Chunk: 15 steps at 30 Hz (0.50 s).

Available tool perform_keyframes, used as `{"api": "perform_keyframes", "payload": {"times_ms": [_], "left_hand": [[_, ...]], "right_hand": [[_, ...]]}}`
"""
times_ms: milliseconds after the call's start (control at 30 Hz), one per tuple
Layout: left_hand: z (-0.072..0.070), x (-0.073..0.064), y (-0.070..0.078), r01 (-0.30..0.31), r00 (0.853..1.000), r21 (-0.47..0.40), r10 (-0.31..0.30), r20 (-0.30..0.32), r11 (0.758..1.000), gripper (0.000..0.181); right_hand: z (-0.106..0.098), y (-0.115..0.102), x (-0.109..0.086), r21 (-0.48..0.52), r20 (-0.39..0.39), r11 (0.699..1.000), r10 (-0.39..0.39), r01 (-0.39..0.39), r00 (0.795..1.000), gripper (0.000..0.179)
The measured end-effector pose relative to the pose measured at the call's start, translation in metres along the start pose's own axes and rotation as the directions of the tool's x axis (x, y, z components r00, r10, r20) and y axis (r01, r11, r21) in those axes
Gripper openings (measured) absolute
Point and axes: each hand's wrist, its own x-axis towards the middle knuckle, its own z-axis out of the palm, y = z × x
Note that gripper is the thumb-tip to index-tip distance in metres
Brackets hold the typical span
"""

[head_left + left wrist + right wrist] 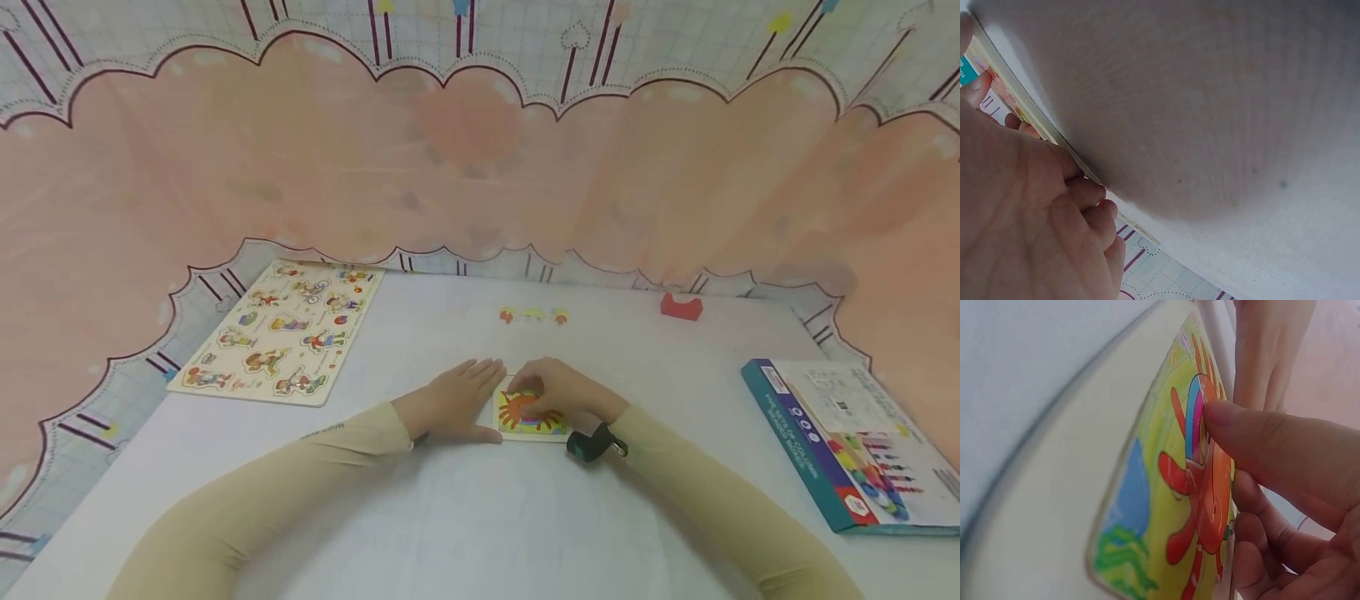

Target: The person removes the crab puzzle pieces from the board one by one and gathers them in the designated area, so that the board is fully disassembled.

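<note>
On the table (450,525), the left hand (453,400) has straightened fingers, the right hand (564,390) curled ones. Between them lies the puzzle (525,434), left fingers along its left edge, right thumb on its orange figure (1215,509); whether the right hand pinches, I cannot tell.

On the worktop (480,533), the puzzle board (281,333) lies toward the far left corner, the box (862,450) along the right edge. Near the far edge, right of middle, sits the block (681,308); left of it lie what seem to be small pieces (534,315). Before these, mid-worktop, the small puzzle (517,427) lies between left hand (457,400) and right hand (564,388).
</note>
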Motion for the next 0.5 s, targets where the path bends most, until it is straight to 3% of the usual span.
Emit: {"api": "perform_keyframes", "payload": {"times_ms": [500], "left_hand": [[-0.0009, -0.0001, 0.0008, 0.000, 1.000, 0.025, 0.000, 0.006, 1.000, 0.099]], "right_hand": [[-0.0013, -0.0053, -0.0006, 0.002, 0.015, 0.999, 0.034, -0.034, 0.999, 0.032]]}}
